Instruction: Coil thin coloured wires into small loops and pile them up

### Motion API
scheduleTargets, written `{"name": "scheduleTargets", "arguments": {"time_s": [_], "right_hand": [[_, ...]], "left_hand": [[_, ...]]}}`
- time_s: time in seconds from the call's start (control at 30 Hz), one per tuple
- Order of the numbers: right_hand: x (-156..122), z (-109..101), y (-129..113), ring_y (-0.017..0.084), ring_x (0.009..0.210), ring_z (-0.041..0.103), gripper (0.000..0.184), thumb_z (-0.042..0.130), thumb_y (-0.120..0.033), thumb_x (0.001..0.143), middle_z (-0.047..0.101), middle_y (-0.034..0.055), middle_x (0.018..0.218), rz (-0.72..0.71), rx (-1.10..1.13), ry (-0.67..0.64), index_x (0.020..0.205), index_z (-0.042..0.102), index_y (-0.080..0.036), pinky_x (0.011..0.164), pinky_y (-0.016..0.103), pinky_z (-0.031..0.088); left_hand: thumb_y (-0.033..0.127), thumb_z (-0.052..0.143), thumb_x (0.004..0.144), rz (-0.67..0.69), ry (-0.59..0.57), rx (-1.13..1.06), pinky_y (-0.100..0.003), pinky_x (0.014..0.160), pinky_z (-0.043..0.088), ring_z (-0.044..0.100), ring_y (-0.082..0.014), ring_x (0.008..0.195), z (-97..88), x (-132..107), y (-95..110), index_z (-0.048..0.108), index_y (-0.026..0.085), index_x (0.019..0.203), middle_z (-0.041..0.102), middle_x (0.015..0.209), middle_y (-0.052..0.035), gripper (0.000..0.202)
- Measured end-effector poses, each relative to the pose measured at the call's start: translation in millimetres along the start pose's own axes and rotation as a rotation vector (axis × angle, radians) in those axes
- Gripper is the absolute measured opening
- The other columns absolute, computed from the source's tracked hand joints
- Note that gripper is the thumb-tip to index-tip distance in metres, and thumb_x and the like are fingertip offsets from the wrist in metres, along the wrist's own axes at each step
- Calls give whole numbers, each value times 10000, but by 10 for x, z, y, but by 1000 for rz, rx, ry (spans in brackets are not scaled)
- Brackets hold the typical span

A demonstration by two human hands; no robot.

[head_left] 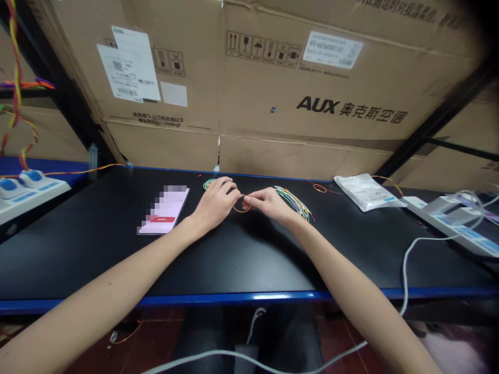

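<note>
Between my two hands, a thin orange wire bends into a small loop just above the black table. My left hand pinches one side of it between thumb and fingers. On the other side, my right hand grips it with thumb and forefinger. A bundle of many-coloured wires lies on the table right behind my right hand. Partly hidden by my left hand is a small coil of green wire.
A phone lies left of my hands. Toward the right are a loose orange wire loop, a white plastic packet and a power strip with a white cable. Another power strip sits far left. Cardboard stands behind the table.
</note>
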State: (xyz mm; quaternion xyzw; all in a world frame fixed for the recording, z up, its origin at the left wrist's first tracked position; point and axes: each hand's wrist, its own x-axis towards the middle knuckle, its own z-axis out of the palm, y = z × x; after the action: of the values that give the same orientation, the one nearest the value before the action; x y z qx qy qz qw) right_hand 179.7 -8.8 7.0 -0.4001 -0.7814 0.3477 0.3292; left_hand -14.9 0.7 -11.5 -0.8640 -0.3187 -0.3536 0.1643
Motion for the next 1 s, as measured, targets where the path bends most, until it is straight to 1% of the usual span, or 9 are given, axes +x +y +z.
{"name": "scheduleTargets", "arguments": {"time_s": [0.07,0.1,0.27,0.43,0.57,0.67,0.8,0.9,1.0], "right_hand": [[8,9,22,175,758,656,333,494,-380,909,736,66,818,11,43,-18,843,712,-137,680,267,467],[8,16,35,178,766,654,320,489,-364,915,736,69,827,-5,-34,12,856,712,-142,692,275,466],[-18,64,109,200,829,615,177,577,-298,891,728,73,877,-168,-662,259,869,715,-190,761,307,427],[-25,66,134,188,824,607,204,570,-340,909,716,56,862,-223,-795,278,852,704,-198,719,284,411],[-25,4,96,179,794,598,225,530,-313,933,695,60,833,-247,-845,181,845,691,-182,746,289,395],[-34,-37,68,180,809,598,244,488,-297,948,688,78,875,-272,-833,104,872,684,-175,747,288,392],[-50,-61,33,171,785,588,268,464,-299,954,684,75,857,-260,-744,57,874,686,-171,718,275,383],[-54,-64,-6,138,678,560,299,456,-311,950,676,34,754,-197,-547,51,816,680,-165,660,249,374],[-42,-54,-20,120,641,554,338,439,-318,945,673,14,709,-156,-310,27,753,663,-153,635,230,379]], "left_hand": [[212,432,946,-6,5,-13,-461,939,448,510,-277,1108,-3,7,-5,660,164,852,645,952,-108,251],[217,430,948,-21,3,-37,-452,943,446,512,-270,1098,2,7,0,657,160,854,643,956,-108,252],[222,395,951,-212,-82,-259,-393,905,448,554,-208,937,49,-4,54,614,162,763,633,923,-83,294],[256,379,931,-379,-192,-413,-360,818,447,563,-192,802,54,16,66,555,176,665,624,793,-51,329],[304,375,924,-493,-317,-627,-317,785,461,595,-176,780,59,27,39,561,182,673,641,793,-26,335],[291,360,929,-454,-355,-630,-317,777,465,595,-174,772,52,20,33,561,181,693,636,789,-23,329],[258,357,951,-222,-262,-356,-365,818,463,559,-197,820,30,-7,41,590,172,777,612,817,-53,303],[247,374,961,-85,-162,-180,-405,892,450,541,-223,942,16,-19,25,610,168,857,622,929,-87,270],[252,389,964,-63,-96,-91,-412,902,457,546,-232,977,-6,-9,13,623,173,876,626,959,-96,263]]}}
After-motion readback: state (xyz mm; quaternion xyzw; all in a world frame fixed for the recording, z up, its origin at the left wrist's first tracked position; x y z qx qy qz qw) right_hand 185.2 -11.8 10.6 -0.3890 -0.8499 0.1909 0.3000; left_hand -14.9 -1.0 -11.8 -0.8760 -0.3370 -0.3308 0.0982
